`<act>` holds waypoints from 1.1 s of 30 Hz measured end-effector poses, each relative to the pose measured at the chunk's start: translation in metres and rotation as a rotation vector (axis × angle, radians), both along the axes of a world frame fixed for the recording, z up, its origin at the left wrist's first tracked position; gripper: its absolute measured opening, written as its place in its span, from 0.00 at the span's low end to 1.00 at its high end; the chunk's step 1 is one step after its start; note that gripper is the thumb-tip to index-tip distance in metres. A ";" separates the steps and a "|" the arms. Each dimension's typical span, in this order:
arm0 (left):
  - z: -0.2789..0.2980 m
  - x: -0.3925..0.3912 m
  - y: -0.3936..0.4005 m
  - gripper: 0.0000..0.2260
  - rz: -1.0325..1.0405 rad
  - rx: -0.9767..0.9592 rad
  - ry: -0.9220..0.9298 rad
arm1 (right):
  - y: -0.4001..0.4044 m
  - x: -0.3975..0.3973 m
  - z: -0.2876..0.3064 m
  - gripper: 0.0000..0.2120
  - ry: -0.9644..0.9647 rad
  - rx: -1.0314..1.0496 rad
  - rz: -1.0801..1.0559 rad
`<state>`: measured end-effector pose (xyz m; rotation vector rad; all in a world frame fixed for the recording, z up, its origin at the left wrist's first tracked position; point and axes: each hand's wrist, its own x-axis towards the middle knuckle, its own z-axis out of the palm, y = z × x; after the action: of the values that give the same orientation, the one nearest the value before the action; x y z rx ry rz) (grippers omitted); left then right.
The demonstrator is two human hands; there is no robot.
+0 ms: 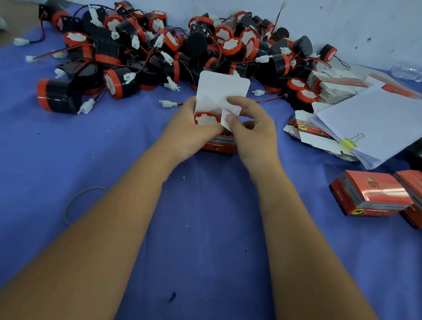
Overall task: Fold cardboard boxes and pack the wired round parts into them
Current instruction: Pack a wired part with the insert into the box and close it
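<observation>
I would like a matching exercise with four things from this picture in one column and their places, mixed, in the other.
Things:
1. rubber band
2. water bottle
3. yellow binder clip
4. open box

Places:
A. lying by the wall, far right
B. held between the two hands
C. on the corner of the white paper stack
D. on the blue cloth, left of the left forearm

Pairs: 1-D, 2-A, 3-C, 4-B
</observation>
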<state>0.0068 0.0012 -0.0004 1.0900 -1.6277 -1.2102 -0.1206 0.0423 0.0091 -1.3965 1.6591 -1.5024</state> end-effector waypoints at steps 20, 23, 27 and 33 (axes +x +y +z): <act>0.003 0.004 -0.005 0.15 0.085 -0.055 0.144 | 0.000 -0.002 -0.003 0.17 -0.109 -0.021 -0.035; 0.003 0.009 -0.007 0.14 0.093 -0.070 0.117 | 0.002 -0.004 0.000 0.11 0.024 -0.010 -0.008; 0.004 0.017 -0.009 0.14 0.040 -0.049 0.107 | 0.005 -0.009 0.002 0.21 -0.132 0.044 0.034; 0.015 0.025 -0.017 0.11 -0.028 0.123 0.011 | 0.006 -0.012 0.004 0.22 -0.187 0.078 0.080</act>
<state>0.0316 -0.0156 0.0149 1.1377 -1.5824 -1.3468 -0.1324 0.0486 0.0136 -1.2266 1.5131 -1.4595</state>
